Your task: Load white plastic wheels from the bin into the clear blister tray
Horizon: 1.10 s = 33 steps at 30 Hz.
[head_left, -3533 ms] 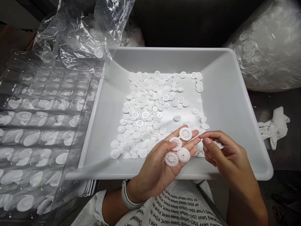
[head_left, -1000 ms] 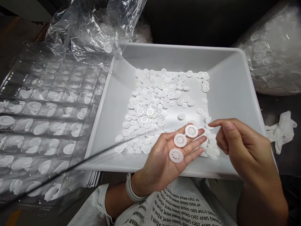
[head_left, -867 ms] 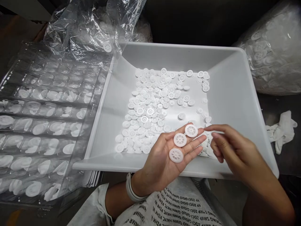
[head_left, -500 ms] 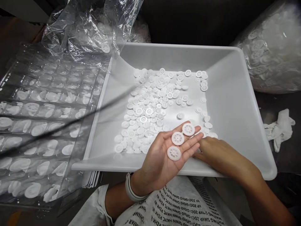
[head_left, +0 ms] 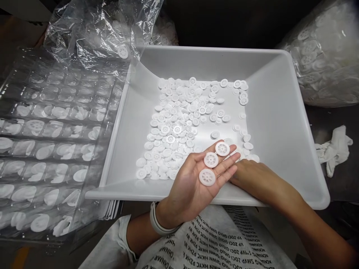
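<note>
Seen from the head camera, the person's left hand point(head_left: 193, 183) is held out palm up over the near part of a white plastic tray point(head_left: 207, 48), with the wrist low by the tray's near rim and the fingers spread slightly, reaching toward the far right. The hand lies flat and open, not closed on anything, and three white plastic spoked discs rest loose on it: one point(head_left: 222, 148) on the base of the fingers, one point(head_left: 211, 160) just nearer on the fingers, and one point(head_left: 207, 177) low on the palm. A pale wristband point(head_left: 158, 224) circles that wrist.

The right hand point(head_left: 252, 177) comes in from the near right, forearm low and nearly level, and lies back of the hand up just beside the left hand, above the tray's near floor. Its fingers pass behind the left hand, so how far they are curled and whether they hold anything cannot be told.

A spread of loose discs point(head_left: 179, 119) covers the tray floor, thinning to the right. To the left lies a clear plastic blister sheet point(head_left: 56, 149) with discs in its pockets; at far right sits a clear bag of discs point(head_left: 319, 52), and a crumpled white glove point(head_left: 333, 149) lies nearer. A printed apron point(head_left: 213, 239) covers the lap.
</note>
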### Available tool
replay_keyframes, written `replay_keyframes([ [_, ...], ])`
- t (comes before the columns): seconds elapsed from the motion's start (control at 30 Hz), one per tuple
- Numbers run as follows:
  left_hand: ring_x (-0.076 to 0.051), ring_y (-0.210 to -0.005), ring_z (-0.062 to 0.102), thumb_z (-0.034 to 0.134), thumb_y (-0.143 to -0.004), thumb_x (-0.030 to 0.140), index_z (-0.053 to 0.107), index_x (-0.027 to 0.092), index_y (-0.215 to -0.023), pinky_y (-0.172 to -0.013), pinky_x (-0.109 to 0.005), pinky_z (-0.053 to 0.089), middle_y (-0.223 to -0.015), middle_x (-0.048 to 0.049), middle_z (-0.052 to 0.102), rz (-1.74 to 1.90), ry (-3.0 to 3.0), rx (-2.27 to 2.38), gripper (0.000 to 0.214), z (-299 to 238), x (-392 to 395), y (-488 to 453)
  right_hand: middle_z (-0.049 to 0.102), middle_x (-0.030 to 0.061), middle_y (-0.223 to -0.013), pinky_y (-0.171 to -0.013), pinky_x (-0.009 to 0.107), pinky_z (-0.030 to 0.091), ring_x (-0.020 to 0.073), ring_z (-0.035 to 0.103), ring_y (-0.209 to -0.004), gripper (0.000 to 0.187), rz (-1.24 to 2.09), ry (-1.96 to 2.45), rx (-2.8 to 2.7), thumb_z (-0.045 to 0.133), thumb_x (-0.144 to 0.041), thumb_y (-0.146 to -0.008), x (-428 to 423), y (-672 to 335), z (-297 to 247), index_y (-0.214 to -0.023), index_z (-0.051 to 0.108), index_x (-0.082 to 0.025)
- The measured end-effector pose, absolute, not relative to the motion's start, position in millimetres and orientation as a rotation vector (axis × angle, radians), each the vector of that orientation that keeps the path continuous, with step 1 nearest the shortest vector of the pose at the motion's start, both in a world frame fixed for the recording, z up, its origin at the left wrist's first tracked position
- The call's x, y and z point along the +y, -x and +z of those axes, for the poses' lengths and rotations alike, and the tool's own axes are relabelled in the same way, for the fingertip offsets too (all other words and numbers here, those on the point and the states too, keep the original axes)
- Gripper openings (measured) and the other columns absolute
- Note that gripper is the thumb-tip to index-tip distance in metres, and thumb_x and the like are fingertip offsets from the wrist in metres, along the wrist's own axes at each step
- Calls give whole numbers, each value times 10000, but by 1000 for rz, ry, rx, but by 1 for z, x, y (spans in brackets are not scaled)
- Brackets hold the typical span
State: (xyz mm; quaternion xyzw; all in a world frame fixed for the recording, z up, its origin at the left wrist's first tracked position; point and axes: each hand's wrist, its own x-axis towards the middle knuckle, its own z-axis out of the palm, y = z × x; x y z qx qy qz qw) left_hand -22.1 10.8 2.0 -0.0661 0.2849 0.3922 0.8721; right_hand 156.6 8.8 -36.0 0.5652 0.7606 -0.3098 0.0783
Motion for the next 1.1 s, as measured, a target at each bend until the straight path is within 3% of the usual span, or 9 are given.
replay_keyframes([
  [0.23,-244,-1303,488,496,-861,36,374,103,-1390,-1150,-344,343,-1436,-147,500,896,47,561,547,0,6,23,619,68,-701,-579,270,356,161,568,-590,335,-926,-1518,2126,425,-361,-951,17,-151,-33,-790,646,-168],
  [0.47,-225,-1307,486,469,-888,59,383,130,-1395,-1145,-337,348,-1418,-125,526,911,49,568,519,2,8,25,551,-21,-657,-543,250,332,132,494,-549,211,-768,-1723,2264,415,-365,-966,9,-165,-18,-951,571,-225],
  [0.6,-231,-1292,501,415,-903,108,371,132,-1412,-1137,-344,352,-1407,-127,536,905,113,559,512,1,9,24,454,-57,-613,-543,235,322,90,421,-501,134,-213,-1998,2756,511,-312,-957,-7,-164,-2,-1022,550,-202],
  [0.7,-249,-1297,494,396,-914,155,357,101,-1423,-1130,-354,363,-1402,-155,534,895,127,549,513,0,9,23,458,-49,-628,-543,250,308,85,432,-526,165,148,-1840,3010,584,-193,-922,-14,-155,2,-1085,574,-168],
  [0.83,-267,-1293,497,384,-927,188,309,71,-1445,-1123,-374,376,-1380,-190,544,882,111,563,536,0,9,23,416,-42,-611,-525,281,269,99,360,-535,325,171,-1575,3186,598,-57,-873,-14,-149,-5,-1195,584,-99],
  [1.1,-292,-1298,485,438,-905,118,328,74,-1434,-1137,-397,371,-1384,-176,544,875,34,573,542,1,7,23,392,-30,-636,-542,289,287,99,357,-571,396,1,-1539,3317,611,-39,-857,-19,-155,-10,-1251,579,-63],
])
